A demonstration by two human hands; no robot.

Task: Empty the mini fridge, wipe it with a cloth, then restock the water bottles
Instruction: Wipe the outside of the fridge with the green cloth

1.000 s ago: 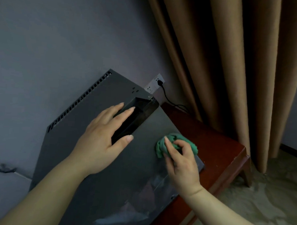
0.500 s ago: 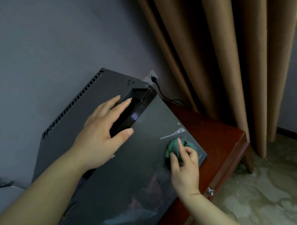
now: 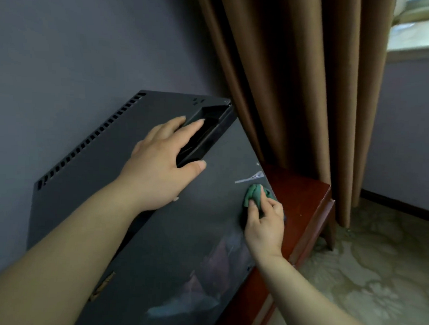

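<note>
With my left hand [image 3: 159, 169] flat, fingers straight, over the handle recess [image 3: 205, 135] of the fridge [image 3: 97, 172] on the red worktop [image 3: 303, 198], and my right hand [image 3: 264, 226] pinching the green cloth [image 3: 254, 194] against the door [image 3: 193, 235] near its right edge, I'd wipe in firm, overlapping strokes.

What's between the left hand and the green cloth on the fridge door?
Head view: from the left hand to the crumpled green cloth, only bare dark grey fridge door and a pale streak.
</note>
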